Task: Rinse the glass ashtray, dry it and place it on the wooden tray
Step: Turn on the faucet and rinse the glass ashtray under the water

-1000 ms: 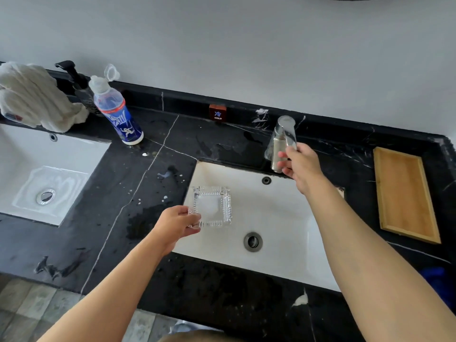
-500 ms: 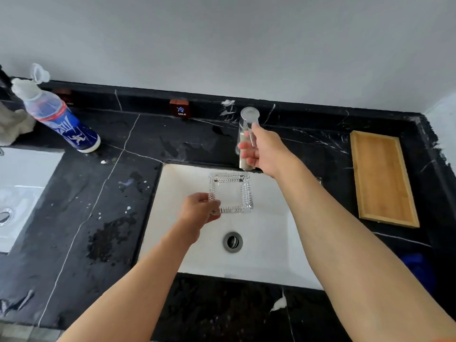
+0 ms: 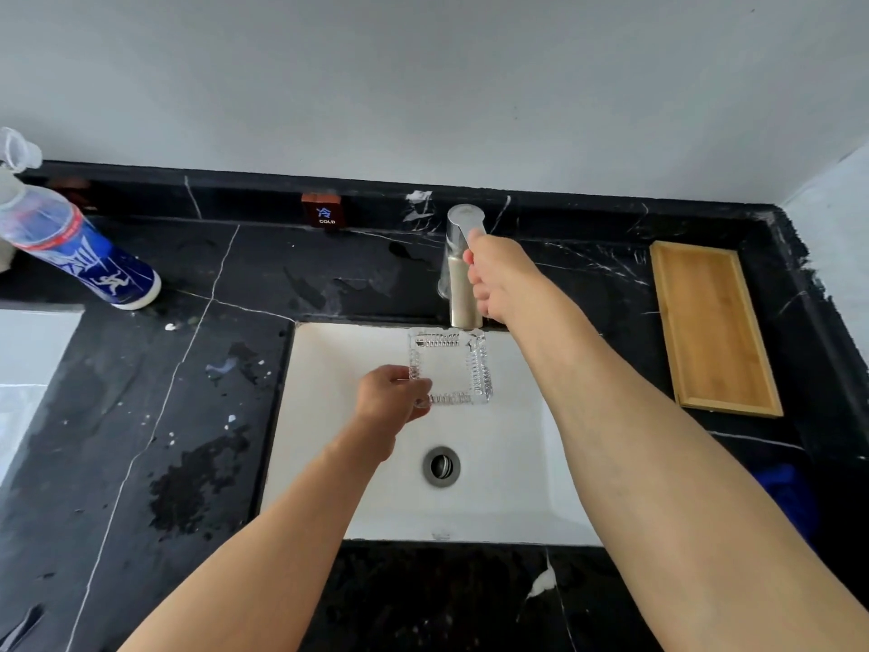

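Now my left hand [image 3: 392, 397] pinches the glass ashtray [image 3: 450, 367] over the sink [image 3: 329, 416], and my right hand [image 3: 501, 277] wraps fingers around the tap [image 3: 458, 275]

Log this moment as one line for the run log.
stage: rinse setup | left hand: holding glass ashtray over sink | right hand: on faucet | wooden tray: empty

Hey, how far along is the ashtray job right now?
Early on. Done: the left hand has the glass ashtray held over the sink, below the tap. In hand: the right hand is on the tap; no water shows. Left: rinsing, drying, then setting it on the wooden tray, which is bare.
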